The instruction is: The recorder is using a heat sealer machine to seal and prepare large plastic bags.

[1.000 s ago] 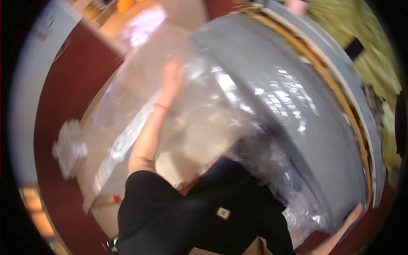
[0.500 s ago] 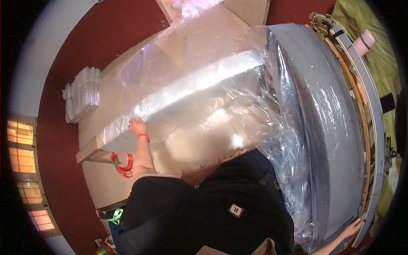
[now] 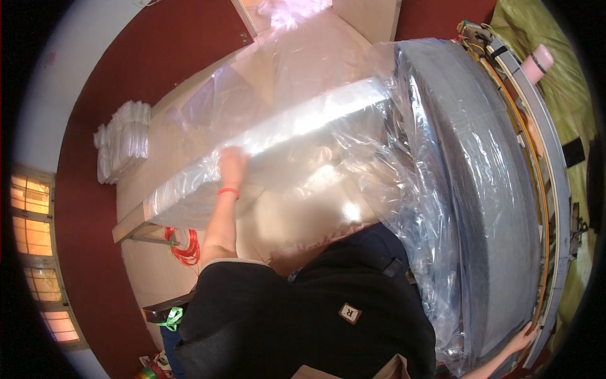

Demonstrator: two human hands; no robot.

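A band of clear plastic film (image 3: 315,120) lies bunched and shiny across the pale table, running from the lower left to the upper right. My left hand (image 3: 232,163), with a red bracelet on the wrist, is on the near side of this band. Glare and blur hide its fingers. At the lower right, my right hand (image 3: 522,338) has its fingers curled over the edge of a long grey metal bar (image 3: 550,120). Between the hands, more clear film hangs in folds over a long grey curved surface (image 3: 486,158) beside the bar.
A stack of folded clear plastic bags (image 3: 124,142) sits at the table's left edge. Coiled red cord (image 3: 184,247) lies near my left forearm. A pink bottle (image 3: 538,63) stands beyond the bar, by yellow-green sheeting (image 3: 562,95). Wiring (image 3: 475,39) shows at the bar's far end.
My left hand has slid to the right and slightly farther away along the band of film. My right hand stays at the bar.
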